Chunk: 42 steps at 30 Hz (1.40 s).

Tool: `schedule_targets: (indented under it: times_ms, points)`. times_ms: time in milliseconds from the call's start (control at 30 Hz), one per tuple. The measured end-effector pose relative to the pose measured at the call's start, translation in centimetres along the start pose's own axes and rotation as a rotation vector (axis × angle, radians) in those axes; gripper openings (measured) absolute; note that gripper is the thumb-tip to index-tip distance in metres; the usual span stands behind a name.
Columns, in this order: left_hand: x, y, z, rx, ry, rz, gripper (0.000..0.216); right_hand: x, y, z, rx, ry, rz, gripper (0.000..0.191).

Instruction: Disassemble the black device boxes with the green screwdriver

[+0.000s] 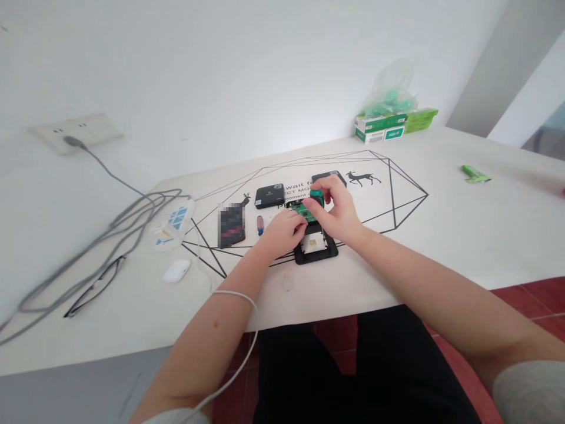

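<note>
Circuit board: the green circuit board (301, 211) is tilted up at the far end of the open black casing (316, 257), between the left hand (283, 234) and the right hand (341, 209); from where I stand I can't tell whether its lower edge touches the casing.
Board handling: I'd hold it by its edges, skin off the tiny parts, and alter the tilt slowly, both sides together, so it neither flexes nor scrapes.
Casing handling: it lies flat on the counter (459, 235), a pale panel (311, 242) with a gold-toned square showing inside; I'd keep it from sliding and check for any thin lead hidden under the fingers before putting force on anything.
Left hand: at the left of the casing's far end, fingers bent and close together, seemingly pinching the board's near edge; little gap left in the grasp.
Right hand: at the right of the casing's far end, thumb and forefinger curled round a green block (316, 194), the thumb lying against the board too; the remaining fingers are partly folded. What the block is, I can't make out.
Screwdriver: a small screwdriver (260, 225) lies left of the casing, out of both hands.
Black boxes: one black box (270, 195) sits beyond the casing to its left, a second black box (332, 176) straight beyond it, partly behind the right hand.
</note>
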<state>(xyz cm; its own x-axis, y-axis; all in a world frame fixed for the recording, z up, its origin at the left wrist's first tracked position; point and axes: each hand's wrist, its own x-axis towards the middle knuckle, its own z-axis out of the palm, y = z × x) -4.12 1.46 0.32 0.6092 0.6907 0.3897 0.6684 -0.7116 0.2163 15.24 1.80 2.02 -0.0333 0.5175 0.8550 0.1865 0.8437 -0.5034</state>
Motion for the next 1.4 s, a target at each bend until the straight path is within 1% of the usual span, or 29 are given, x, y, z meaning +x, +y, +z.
schedule_targets:
  times_ms: [67,133,200,300,367,433,500,567,633,733,800,867,933,1033,1100,1167,1233,1300,1400]
  points:
    - [0.0,-0.1,0.0,0.006,0.000,-0.005,0.021,0.0,0.2,0.3,-0.003,0.022,-0.007,0.020]
    - [0.0,-0.2,0.0,0.012,0.003,-0.010,0.021,-0.1,0.5,0.7,0.037,0.063,0.022,0.024]
    - [-0.1,-0.3,0.0,0.017,0.001,-0.012,0.021,-0.3,0.7,1.0,0.124,0.097,0.094,0.032]
    - [-0.1,-0.3,0.0,0.017,0.000,-0.006,0.021,-0.6,0.8,1.4,0.236,0.104,0.217,0.044]
    - [0.0,-0.3,0.0,0.009,0.006,0.004,0.020,-0.8,0.8,1.5,0.234,0.101,0.218,0.048]
    - [0.0,-0.2,0.0,0.005,0.006,0.010,0.020,-1.1,0.7,1.4,0.233,0.087,0.188,0.042]
    - [0.0,-0.1,-0.1,0.011,-0.001,0.006,0.022,-1.3,0.6,1.4,0.255,0.058,0.186,0.029]
    - [0.0,0.0,-0.2,0.021,-0.007,-0.003,0.023,-1.4,0.5,1.3,0.258,0.046,0.199,0.027]
    - [-0.1,0.0,-0.2,0.023,-0.009,-0.003,0.022,-1.3,0.6,1.2,0.193,0.058,0.179,0.025]
    - [0.0,0.0,-0.2,0.025,-0.008,0.004,0.022,-0.9,0.7,1.2,0.029,0.096,0.071,0.016]
    - [0.0,-0.1,-0.1,0.028,-0.003,0.006,0.022,-0.7,0.9,1.2,-0.034,0.122,0.018,0.018]
    - [0.0,-0.1,0.0,0.025,-0.003,0.012,0.021,-0.6,0.8,1.2,-0.037,0.134,0.015,0.024]
    - [0.1,0.0,0.0,0.018,-0.010,0.020,0.021,-0.6,0.5,1.1,-0.006,0.097,0.022,0.026]
    - [0.1,0.1,-0.1,0.017,-0.026,0.027,0.022,-0.7,-0.1,0.9,0.103,0.001,0.048,0.020]
    - [0.1,0.1,-0.1,0.020,-0.033,0.030,0.023,-0.6,-0.3,0.8,0.153,-0.025,0.095,0.027]
    - [0.1,0.1,0.0,0.022,-0.038,0.033,0.024,-0.6,-0.3,0.8,0.131,-0.008,0.125,0.027]
    - [0.0,0.0,0.0,0.021,-0.040,0.033,0.024,-0.5,0.0,1.0,0.074,0.035,0.123,0.024]
    - [0.0,-0.1,0.0,0.014,-0.040,0.031,0.023,-0.5,0.4,1.3,0.048,0.082,0.131,0.026]
    - [0.0,-0.1,0.0,0.012,-0.048,0.027,0.022,-0.6,0.6,1.6,0.118,0.120,0.186,0.031]
